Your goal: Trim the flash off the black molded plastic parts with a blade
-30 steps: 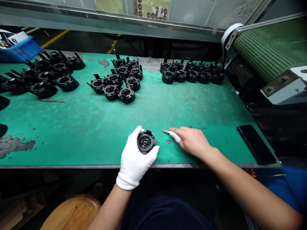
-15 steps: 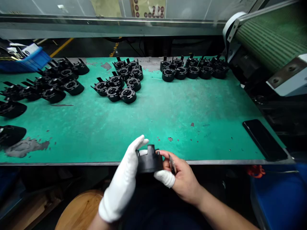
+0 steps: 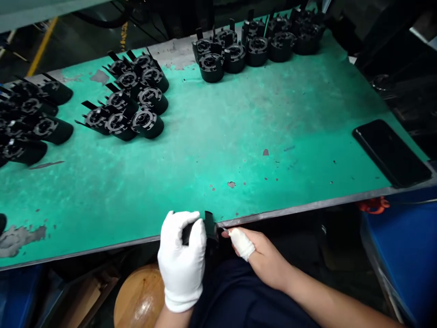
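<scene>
My left hand (image 3: 182, 257), in a white glove, is closed around a round black plastic housing (image 3: 209, 224) at the table's front edge. The glove covers much of the housing; an upright tab and its right side show. Just right of it, my right hand (image 3: 264, 257) is bare except for a white cover on the thumb. Its thumb and forefinger pinch a small thin metal blade (image 3: 224, 229), whose tip points at the housing's side. Whether the tip touches the housing I cannot tell.
Similar black housings stand in groups at the left (image 3: 51, 130), centre left (image 3: 148, 123) and back right (image 3: 211, 68) of the green table (image 3: 218, 150). A black phone (image 3: 392, 152) lies at the right edge. Below are a wooden stool (image 3: 139, 296) and a blue bin (image 3: 406, 246).
The view has tilted down and turned. My left hand has turned its back upward over the housing, tipping it. My right hand has let go of the housing and now points the blade toward it.
</scene>
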Demonstrator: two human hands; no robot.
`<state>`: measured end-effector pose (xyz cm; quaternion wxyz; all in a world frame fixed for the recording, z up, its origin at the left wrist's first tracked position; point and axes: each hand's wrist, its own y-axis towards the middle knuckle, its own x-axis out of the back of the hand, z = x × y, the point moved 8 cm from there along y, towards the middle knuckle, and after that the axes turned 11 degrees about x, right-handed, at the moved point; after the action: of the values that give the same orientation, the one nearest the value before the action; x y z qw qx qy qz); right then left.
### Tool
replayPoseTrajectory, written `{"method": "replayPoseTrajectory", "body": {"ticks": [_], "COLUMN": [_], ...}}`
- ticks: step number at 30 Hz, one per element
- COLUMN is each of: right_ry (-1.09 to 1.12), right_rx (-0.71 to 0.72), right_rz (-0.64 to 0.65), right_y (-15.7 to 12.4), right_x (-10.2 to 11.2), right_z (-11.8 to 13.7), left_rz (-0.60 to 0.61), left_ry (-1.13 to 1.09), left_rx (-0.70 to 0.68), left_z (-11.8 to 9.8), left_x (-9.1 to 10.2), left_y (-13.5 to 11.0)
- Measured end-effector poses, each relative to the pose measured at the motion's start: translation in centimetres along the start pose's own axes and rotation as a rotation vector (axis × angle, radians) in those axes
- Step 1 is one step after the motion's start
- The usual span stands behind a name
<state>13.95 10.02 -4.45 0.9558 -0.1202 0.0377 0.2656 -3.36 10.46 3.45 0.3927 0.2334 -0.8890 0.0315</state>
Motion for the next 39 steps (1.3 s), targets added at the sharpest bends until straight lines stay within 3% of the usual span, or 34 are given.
{"method": "replayPoseTrajectory", "body": {"ticks": [6, 25, 34, 39], "right_ry": [0.098, 0.035, 0.132, -0.021], "right_rx": [-0.02, -0.072, 0.05, 0.189], "right_rz": [0.022, 0.002, -0.061, -0.07], "right_y": [1.0, 1.6, 0.8, 0.9], "right_x": [-1.5, -1.5, -1.3, -1.9], "right_z": [-0.5, -0.6, 0.2, 1.7], "left_rz": [0.019, 0.046, -0.029, 0.038], "left_ry": [-0.012, -0.08, 0.008, 0.058], "left_rx": [0.073, 0.061, 0.053, 0.098], "left_z": [0.4, -0.3, 0.0, 0.5], "left_x": [0.0, -0.1, -0.1, 0.3], "left_y": [-0.3, 0.2, 0.2, -0.2]}}
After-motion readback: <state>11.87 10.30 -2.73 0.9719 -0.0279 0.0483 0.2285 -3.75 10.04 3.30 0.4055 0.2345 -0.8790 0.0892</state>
